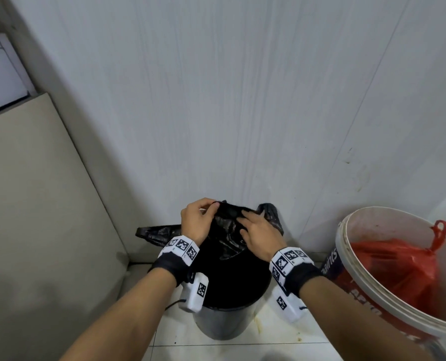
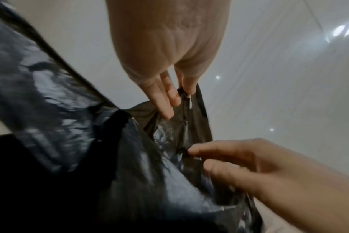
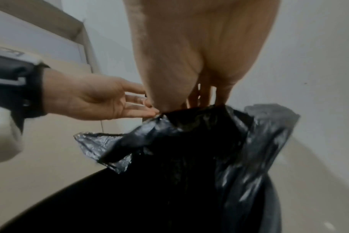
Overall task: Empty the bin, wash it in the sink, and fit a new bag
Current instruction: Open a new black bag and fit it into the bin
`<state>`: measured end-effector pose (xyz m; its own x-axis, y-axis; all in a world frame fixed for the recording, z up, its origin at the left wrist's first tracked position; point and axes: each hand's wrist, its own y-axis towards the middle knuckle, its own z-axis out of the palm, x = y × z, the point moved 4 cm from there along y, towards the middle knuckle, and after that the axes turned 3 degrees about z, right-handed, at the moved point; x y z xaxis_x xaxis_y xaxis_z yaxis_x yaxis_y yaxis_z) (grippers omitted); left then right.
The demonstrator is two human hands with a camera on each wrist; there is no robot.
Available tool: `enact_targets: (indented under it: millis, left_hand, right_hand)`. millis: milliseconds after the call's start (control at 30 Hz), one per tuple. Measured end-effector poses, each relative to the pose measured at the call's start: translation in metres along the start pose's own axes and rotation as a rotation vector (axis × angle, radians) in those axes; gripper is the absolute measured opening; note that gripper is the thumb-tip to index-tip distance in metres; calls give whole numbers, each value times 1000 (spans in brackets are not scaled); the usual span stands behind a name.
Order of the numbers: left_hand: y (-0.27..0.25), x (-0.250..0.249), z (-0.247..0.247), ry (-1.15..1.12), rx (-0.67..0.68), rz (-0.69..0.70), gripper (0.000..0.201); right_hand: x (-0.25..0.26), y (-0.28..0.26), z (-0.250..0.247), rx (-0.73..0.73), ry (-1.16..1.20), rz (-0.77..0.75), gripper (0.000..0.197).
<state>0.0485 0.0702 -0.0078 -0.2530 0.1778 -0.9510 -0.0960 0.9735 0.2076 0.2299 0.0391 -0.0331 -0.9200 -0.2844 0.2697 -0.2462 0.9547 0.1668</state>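
Observation:
A grey round bin [image 1: 224, 323] stands on the floor against the wall, its inside dark. Above its mouth hangs a crumpled black bag [image 1: 227, 227], with one handle loop drooping left and another at the right. My left hand [image 1: 214, 205] pinches the bag's top edge between thumb and fingertips, which the left wrist view shows closely as my left hand [image 2: 182, 93] on the black bag [image 2: 149, 173]. My right hand [image 1: 245, 220] lies on the film just right of it, and my right hand [image 2: 195, 156] nips a fold with thumb and forefinger. The bag's lower part is hidden in the bin.
A white paint bucket [image 1: 343, 246] holding a tied red bag [image 1: 393, 264] stands close to the bin's right. A beige panel [image 1: 42, 204] closes off the left, and the grey wall [image 1: 242, 100] is right behind. The stained floor tiles [image 1: 281, 332] lie in front.

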Motion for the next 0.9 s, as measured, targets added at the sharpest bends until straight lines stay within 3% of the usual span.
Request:
enact_targets:
  millis: [100,200,267,367,467,567,667,767,900]
  left_hand:
    - [6,14,3,186,141,115,28]
    - [9,36,3,359,341,183,58]
    - [7,52,-1,474,470,161,67]
    - [3,70,-9,570,555,71,69]
    - [-1,93,-22,531,549,-81,62]
    - [-14,108,-33,340,519,-209,46]
    - [-31,118,-40,275,558,-243,48]
    - [-34,107,-47,423,466,-73,73]
    - [-29,70,-32,514,387,247,54]
  right_hand:
    - [-9,15,6,26,-106,8,54]
    - [-25,23,18,193,-133,75,63]
    - [-33,24,30,351,-87,112,67]
    - [-38,25,45,485,19,172,71]
    - [-39,21,52,474,144,213,74]
    - [-39,18,55,438,190,231,73]
    - [-38,8,48,292,103,223,73]
    - [-33,-3,35,122,54,177,73]
    - [-32,-9,37,149,115,168,67]
